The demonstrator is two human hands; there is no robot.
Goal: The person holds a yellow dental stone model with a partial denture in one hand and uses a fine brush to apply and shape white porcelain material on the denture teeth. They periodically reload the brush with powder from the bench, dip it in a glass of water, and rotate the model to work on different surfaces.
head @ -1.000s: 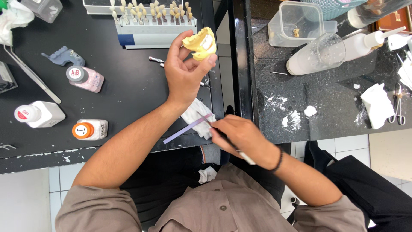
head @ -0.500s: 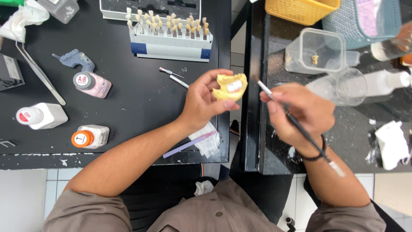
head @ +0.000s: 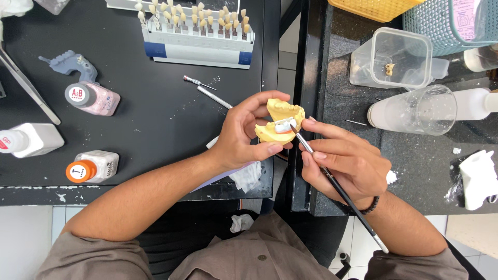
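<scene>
Black tabletop below, split by narrow gap. Left hand gripping yellow dental cast with white teeth above gap; right hand pinching thin brush, tip touching teeth. Beside: crumpled tissue, small bottles, metal tool. Farther: tooth shade rack, clear cup, plastic box.

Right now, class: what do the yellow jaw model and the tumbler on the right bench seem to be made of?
Jaw model: likely dental plaster, since it is matt, chalky and pale yellow. The left hand holds it.
Tumbler: clear plastic or glass, see-through with a shiny rim; the picture leaves this open.
</scene>
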